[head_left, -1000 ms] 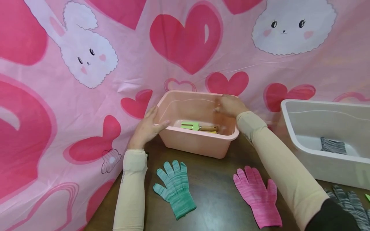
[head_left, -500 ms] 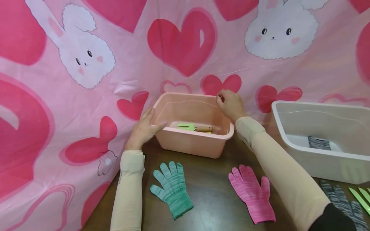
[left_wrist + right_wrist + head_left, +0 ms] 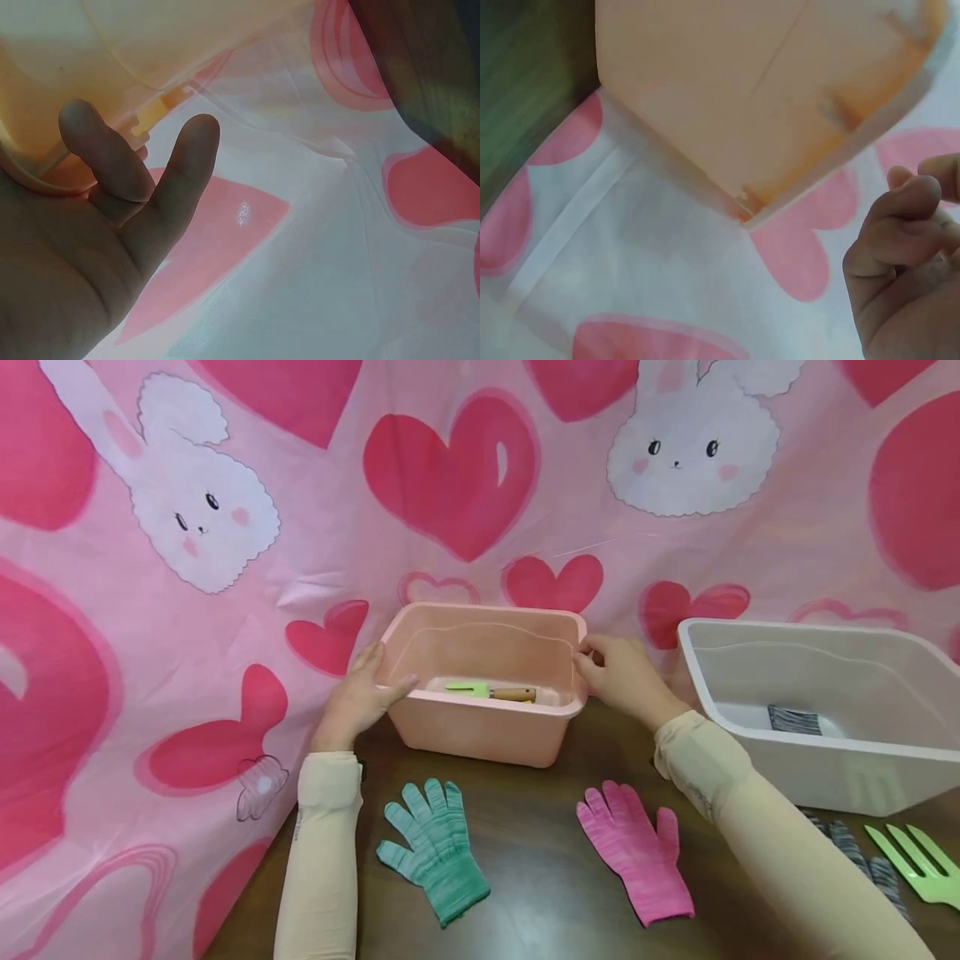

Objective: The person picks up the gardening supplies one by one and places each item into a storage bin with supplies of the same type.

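Observation:
A pink plastic bin (image 3: 480,731) stands against the patterned backdrop. On its floor lies a small garden fork (image 3: 513,693) with a green head and wooden handle; a bit of yellow shows beside it. My left hand (image 3: 352,700) rests at the bin's left front corner, thumb over the rim and fingers along the left side. My right hand (image 3: 626,672) is at the right rim with loosely curled fingers; the right wrist view shows a gap between hand and bin, and nothing in its grasp. Before the bin lie a teal glove (image 3: 438,856) and a pink glove (image 3: 637,856).
To the right stands a white bin (image 3: 795,777) with a piece of grey striped knit (image 3: 795,720) inside. Near its front lie a grey striped glove (image 3: 855,852), partly behind my sleeve, and a green fork head (image 3: 918,864). The pink heart-and-rabbit backdrop (image 3: 330,552) borders the table.
My right hand has come up out of the pink bin at its back right corner and moved down to the right rim. My left hand stays at the corner; the head view has turned right.

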A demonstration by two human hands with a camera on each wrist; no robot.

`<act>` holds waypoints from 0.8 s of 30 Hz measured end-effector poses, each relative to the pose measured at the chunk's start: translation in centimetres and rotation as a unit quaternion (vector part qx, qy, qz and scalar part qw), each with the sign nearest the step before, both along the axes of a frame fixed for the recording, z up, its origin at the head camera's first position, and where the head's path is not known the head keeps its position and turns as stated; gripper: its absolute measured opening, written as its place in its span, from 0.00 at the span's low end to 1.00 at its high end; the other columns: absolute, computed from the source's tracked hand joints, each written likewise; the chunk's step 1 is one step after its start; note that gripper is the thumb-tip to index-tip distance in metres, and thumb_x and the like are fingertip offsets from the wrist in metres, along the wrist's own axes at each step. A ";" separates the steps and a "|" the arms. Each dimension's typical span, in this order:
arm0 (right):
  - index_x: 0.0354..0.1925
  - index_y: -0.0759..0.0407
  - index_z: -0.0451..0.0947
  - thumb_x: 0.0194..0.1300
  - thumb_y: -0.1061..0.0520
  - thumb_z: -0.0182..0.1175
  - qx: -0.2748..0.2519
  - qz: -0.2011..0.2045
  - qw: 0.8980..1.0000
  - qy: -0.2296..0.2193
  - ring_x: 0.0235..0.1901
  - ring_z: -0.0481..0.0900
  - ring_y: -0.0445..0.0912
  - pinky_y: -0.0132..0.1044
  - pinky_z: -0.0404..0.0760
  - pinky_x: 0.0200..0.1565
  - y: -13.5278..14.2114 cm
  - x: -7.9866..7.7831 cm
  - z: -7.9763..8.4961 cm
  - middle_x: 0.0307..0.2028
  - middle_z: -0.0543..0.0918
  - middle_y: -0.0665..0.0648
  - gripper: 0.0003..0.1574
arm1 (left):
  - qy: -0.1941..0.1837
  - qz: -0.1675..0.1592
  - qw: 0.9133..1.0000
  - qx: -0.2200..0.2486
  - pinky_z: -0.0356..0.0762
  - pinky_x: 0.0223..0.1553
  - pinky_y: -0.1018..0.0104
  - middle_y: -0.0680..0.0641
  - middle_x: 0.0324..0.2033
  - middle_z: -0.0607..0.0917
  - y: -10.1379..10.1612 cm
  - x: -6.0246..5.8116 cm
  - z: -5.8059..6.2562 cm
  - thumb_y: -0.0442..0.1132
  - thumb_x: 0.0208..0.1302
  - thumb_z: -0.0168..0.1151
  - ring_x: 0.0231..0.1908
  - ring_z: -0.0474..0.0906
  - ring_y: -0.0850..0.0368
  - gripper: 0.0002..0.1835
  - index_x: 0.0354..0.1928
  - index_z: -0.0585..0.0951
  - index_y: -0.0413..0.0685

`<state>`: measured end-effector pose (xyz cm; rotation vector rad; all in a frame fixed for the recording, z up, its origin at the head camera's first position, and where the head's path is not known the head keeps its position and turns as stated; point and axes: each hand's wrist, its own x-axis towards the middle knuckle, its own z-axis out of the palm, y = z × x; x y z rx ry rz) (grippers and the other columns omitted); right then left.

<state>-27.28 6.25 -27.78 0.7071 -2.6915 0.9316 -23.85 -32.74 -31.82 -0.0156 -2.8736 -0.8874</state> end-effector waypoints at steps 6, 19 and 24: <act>0.39 0.56 0.83 0.70 0.58 0.60 -0.003 0.016 0.999 0.034 0.28 0.73 0.48 0.43 0.74 0.33 1.7 4.2 -0.8 0.25 0.78 0.51 0.05 | 0.008 -0.002 1.000 -0.004 0.50 0.71 0.38 0.40 0.79 0.51 -0.8 -0.1 0.4 0.71 0.64 0.56 0.75 0.49 0.38 0.56 0.80 0.48 0.43; 0.41 0.52 0.83 0.65 0.60 0.67 0.057 -0.002 0.996 0.072 0.28 0.73 0.40 0.40 0.75 0.30 8.4 11.1 -2.6 0.29 0.80 0.42 0.06 | 0.008 0.004 1.000 -0.004 0.49 0.71 0.35 0.39 0.78 0.51 -1.6 0.1 0.3 0.68 0.66 0.57 0.75 0.48 0.35 0.54 0.80 0.48 0.43; 0.39 0.49 0.83 0.61 0.62 0.70 0.068 -0.013 0.992 0.108 0.27 0.72 0.35 0.38 0.75 0.29 10.6 12.9 -3.4 0.28 0.78 0.37 0.10 | 0.012 0.001 1.000 0.000 0.49 0.70 0.35 0.38 0.78 0.51 -1.8 0.0 0.3 0.70 0.66 0.56 0.75 0.49 0.35 0.55 0.80 0.48 0.43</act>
